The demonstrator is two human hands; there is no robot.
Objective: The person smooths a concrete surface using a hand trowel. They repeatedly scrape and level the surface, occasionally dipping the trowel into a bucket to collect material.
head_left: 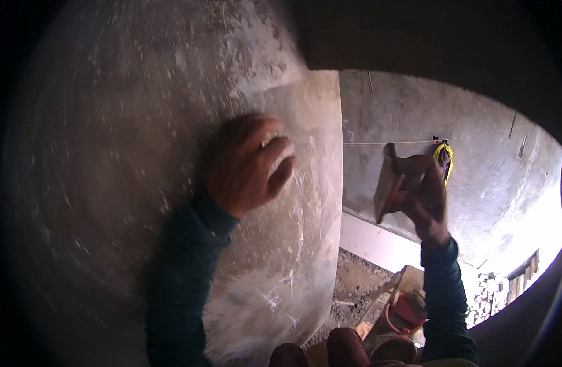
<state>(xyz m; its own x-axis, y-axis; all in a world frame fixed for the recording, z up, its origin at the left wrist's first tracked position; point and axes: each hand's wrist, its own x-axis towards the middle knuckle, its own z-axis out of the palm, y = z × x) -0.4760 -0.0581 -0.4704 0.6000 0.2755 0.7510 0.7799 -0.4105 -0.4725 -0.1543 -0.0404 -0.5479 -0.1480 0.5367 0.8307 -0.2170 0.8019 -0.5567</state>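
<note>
My left hand [251,166] rests against a grey plastered wall [128,153], close to its upright edge. Its fingers are bent and spread, and a pale patch shows between them; nothing held can be made out there. To the right of that edge, my right hand [422,192] is raised and closed around a flat plastering float [388,186]. The float is seen nearly edge-on, held upright and apart from the wall. The grip on its back is partly hidden by my fingers.
A dark overhang [427,37] spans the top right. A yellow and black bag [443,160] hangs on the far wall [391,104], near a stretched string. Below are a pale board [378,240], rubble-strewn ground [357,275] and a bucket [388,321] with a red thing in it.
</note>
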